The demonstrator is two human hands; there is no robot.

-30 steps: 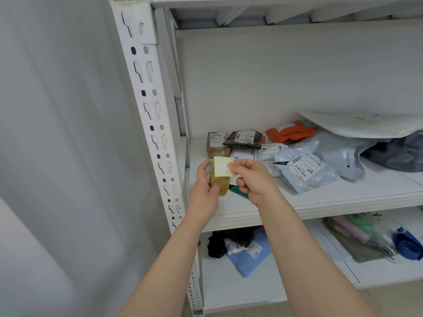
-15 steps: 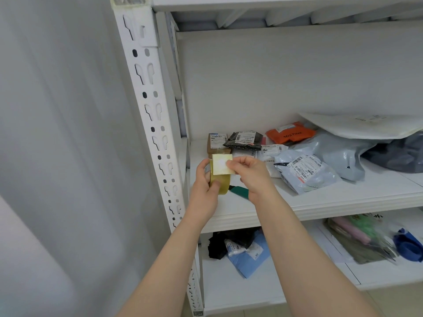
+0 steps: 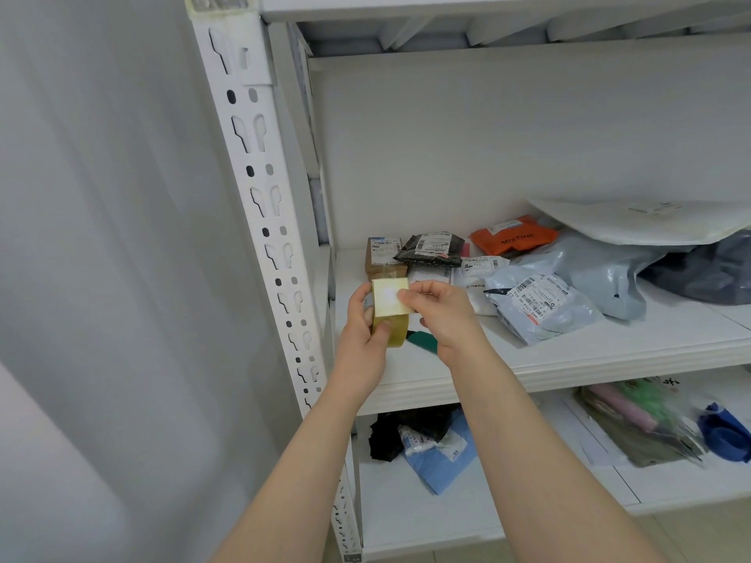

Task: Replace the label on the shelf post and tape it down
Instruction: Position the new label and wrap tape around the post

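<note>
Beside the shelf post (image 3: 260, 221), my left hand (image 3: 361, 339) grips the tape roll (image 3: 390, 325) so my right hand (image 3: 443, 314) fingers (image 3: 406, 296) can pinch the label (image 3: 388, 296) flat for taping

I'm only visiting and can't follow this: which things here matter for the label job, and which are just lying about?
Part of the job:
- tape roll, gripped by the left hand
- pale strip, pinched by the right hand
- shelf post

Just lying about:
- orange packet
- black packet
- grey mailer bag
- blue bag on the lower shelf
</note>
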